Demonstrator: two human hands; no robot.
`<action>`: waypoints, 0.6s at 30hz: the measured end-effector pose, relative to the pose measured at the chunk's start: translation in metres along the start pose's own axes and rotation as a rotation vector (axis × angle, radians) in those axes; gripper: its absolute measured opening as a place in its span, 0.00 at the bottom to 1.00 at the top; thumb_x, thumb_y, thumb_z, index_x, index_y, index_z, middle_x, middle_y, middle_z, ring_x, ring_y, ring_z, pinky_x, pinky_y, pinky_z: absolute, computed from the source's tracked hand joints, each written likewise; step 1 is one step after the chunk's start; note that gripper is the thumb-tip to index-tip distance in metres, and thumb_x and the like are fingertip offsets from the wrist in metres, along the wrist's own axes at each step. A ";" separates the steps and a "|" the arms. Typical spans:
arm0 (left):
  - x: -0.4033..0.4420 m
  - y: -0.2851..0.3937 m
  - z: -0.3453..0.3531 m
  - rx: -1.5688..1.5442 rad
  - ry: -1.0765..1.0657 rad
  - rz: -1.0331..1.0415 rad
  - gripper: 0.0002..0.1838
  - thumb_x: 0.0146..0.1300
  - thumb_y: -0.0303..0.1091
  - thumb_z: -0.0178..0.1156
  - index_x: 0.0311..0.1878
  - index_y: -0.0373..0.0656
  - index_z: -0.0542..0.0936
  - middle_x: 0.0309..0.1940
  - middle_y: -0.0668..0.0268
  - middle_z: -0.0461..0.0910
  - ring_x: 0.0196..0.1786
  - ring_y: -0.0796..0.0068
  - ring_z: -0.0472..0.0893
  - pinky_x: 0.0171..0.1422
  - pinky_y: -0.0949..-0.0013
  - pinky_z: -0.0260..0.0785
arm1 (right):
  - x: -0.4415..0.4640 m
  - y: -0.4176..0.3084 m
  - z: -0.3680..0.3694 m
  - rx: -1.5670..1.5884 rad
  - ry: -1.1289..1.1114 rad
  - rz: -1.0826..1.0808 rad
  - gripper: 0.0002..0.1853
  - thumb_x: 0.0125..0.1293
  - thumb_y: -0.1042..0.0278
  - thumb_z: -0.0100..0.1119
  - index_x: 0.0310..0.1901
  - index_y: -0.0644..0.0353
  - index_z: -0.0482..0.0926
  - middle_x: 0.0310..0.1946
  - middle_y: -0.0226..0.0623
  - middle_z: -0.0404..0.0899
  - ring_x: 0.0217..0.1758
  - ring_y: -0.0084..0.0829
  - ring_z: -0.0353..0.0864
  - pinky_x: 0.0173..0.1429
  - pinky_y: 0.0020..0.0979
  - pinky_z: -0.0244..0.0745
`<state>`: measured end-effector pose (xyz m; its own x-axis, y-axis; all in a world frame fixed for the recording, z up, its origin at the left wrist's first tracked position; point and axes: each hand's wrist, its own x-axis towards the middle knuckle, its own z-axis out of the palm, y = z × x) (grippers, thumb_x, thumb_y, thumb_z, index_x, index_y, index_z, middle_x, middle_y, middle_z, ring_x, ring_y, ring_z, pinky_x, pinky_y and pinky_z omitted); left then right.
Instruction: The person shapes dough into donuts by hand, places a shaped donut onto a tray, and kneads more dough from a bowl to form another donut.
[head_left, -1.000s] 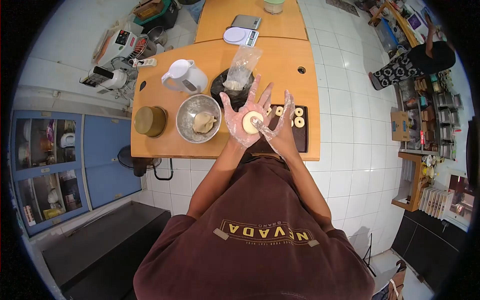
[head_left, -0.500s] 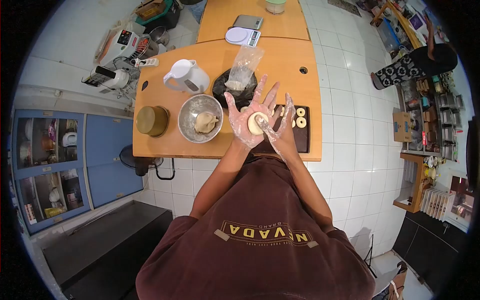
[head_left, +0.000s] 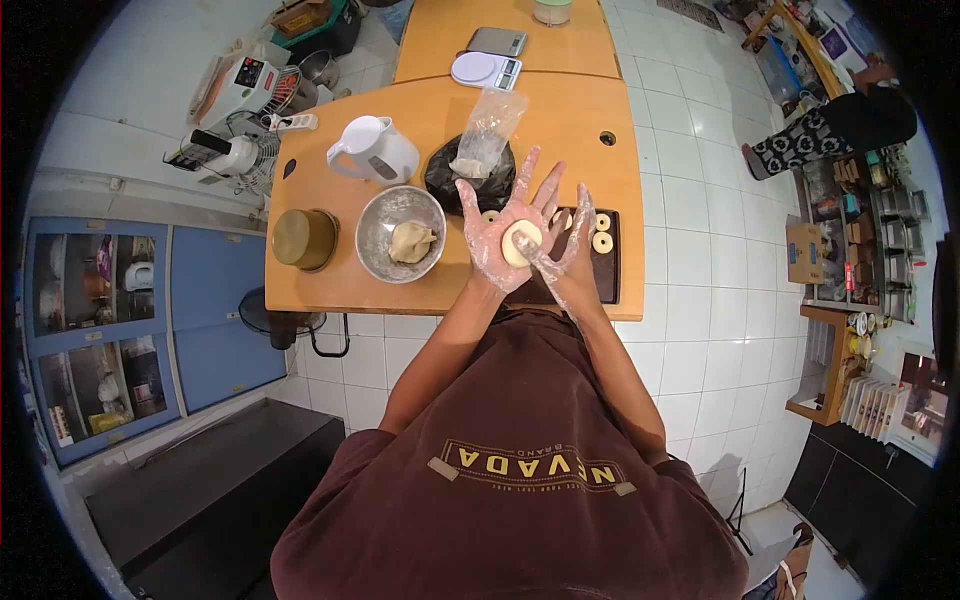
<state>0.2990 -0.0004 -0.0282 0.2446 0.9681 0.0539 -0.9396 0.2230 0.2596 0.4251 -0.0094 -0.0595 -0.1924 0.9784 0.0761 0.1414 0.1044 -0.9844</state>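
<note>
My left hand [head_left: 497,243] is turned palm up with its fingers spread, and it is dusted with flour. On that palm rests a round, pale dough disc [head_left: 516,254]. My right hand [head_left: 570,265], floury too, presses its thumb on the disc from the right side; its other fingers are stretched out, partly behind the left fingers. Beneath the hands lies a dark baking tray [head_left: 604,281] with several dough rings [head_left: 602,242] on it, part of it hidden. To the left, a metal bowl [head_left: 375,262] holds a lump of dough [head_left: 411,242].
On the wooden table [head_left: 335,101] are a white jug [head_left: 385,152], a brownish-gold container [head_left: 300,240], a black plastic bag [head_left: 440,165] with a clear bag [head_left: 490,125] on it, and a white kitchen scale [head_left: 481,70]. A person [head_left: 865,122] stands by the shelves at right.
The dough disc and both hands have shifted slightly right. My right thumb stays on the disc. At right, the other person's raised arm has come down.
</note>
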 end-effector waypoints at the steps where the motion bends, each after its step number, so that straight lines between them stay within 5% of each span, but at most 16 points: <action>1: 0.000 -0.001 0.001 0.017 0.006 0.002 0.63 0.57 0.93 0.36 0.87 0.58 0.49 0.87 0.57 0.42 0.88 0.61 0.42 0.87 0.52 0.42 | 0.000 -0.002 -0.001 -0.046 -0.006 -0.023 0.68 0.57 0.49 0.82 0.83 0.66 0.38 0.82 0.67 0.36 0.87 0.60 0.37 0.86 0.54 0.41; 9: 0.000 -0.007 -0.011 -0.089 -0.006 -0.004 0.64 0.57 0.91 0.43 0.87 0.57 0.50 0.87 0.56 0.41 0.87 0.60 0.44 0.86 0.50 0.50 | 0.000 -0.002 -0.003 -0.086 -0.013 -0.048 0.71 0.55 0.48 0.83 0.83 0.66 0.36 0.83 0.66 0.34 0.87 0.60 0.34 0.86 0.54 0.40; 12: 0.001 -0.004 -0.010 -0.531 -0.191 -0.047 0.63 0.57 0.91 0.42 0.87 0.56 0.50 0.87 0.55 0.40 0.88 0.60 0.42 0.87 0.49 0.47 | -0.003 -0.005 -0.002 -0.090 -0.031 -0.065 0.71 0.54 0.49 0.84 0.83 0.67 0.36 0.83 0.66 0.33 0.88 0.60 0.34 0.86 0.55 0.40; 15: 0.000 -0.003 0.004 -0.034 0.010 0.016 0.61 0.59 0.90 0.42 0.86 0.58 0.51 0.87 0.57 0.44 0.87 0.62 0.46 0.86 0.53 0.48 | -0.007 -0.009 -0.002 -0.087 -0.048 -0.064 0.69 0.56 0.52 0.83 0.83 0.67 0.37 0.83 0.60 0.37 0.88 0.53 0.37 0.86 0.51 0.43; 18: 0.001 -0.006 -0.003 -0.115 0.005 0.002 0.61 0.59 0.90 0.41 0.87 0.58 0.51 0.87 0.57 0.44 0.87 0.62 0.44 0.87 0.51 0.46 | -0.009 -0.015 -0.002 -0.138 -0.042 -0.096 0.69 0.56 0.53 0.83 0.83 0.67 0.37 0.83 0.57 0.39 0.88 0.49 0.39 0.86 0.49 0.44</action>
<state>0.3041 -0.0003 -0.0327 0.2415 0.9692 0.0492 -0.9615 0.2321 0.1470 0.4262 -0.0191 -0.0454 -0.2513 0.9547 0.1592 0.2521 0.2234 -0.9416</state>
